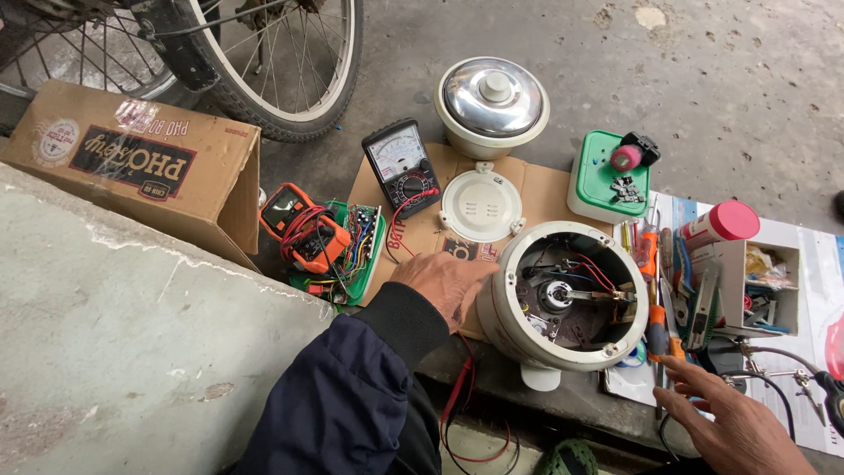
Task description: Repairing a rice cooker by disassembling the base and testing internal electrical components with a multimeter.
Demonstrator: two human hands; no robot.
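We are steadying the opened cooker base (563, 295) with our left hand (447, 280) flat at nine o'clock; right hand (734, 420), fingers apart, is reaching toward screwdrivers (655, 290) at three o'clock.

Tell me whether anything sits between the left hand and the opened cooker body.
Nothing visible does. The left hand rests on the cardboard sheet, its fingers right against the white wall of the upturned cooker body, with no tool or wire between them.
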